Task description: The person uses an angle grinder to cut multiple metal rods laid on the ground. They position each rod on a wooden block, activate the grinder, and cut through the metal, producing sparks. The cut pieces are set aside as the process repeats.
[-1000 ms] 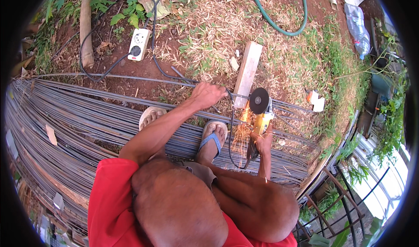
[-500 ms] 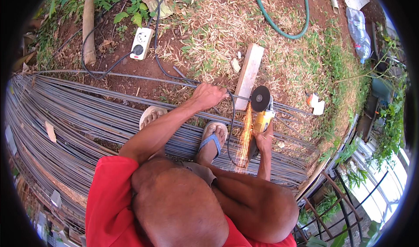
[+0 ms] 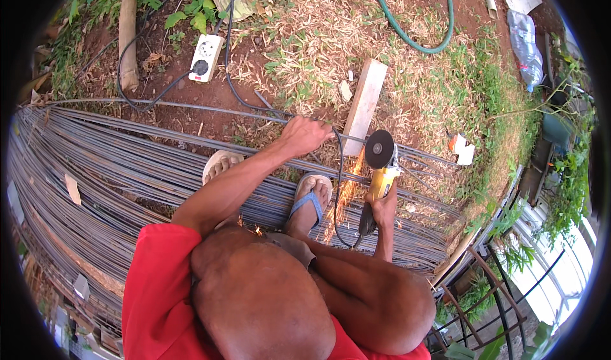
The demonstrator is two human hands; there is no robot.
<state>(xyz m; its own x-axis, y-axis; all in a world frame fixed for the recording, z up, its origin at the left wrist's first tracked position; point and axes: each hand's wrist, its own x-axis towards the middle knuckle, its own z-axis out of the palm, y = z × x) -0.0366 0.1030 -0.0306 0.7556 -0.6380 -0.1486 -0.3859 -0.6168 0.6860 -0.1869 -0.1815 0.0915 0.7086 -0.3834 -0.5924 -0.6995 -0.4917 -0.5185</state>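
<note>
My left hand is closed on a thin steel rod that reaches across the end of a wooden block. In my right hand is a yellow angle grinder, its dark disc at the rod just right of that hand-held stretch, over the block. Orange sparks spray down from there toward my feet, which are in sandals among the long bundled rods. The grinder's black cord loops up past my left hand.
A white socket strip with cords lies on soil by a wooden pole. A green hose and plastic bottle lie farther off. Rusty metal frames and plants are at the right.
The spark spray has changed shape, now slanting more leftward, with small sparks near my left knee. Both hands keep their grips with little movement; the view has shifted slightly.
</note>
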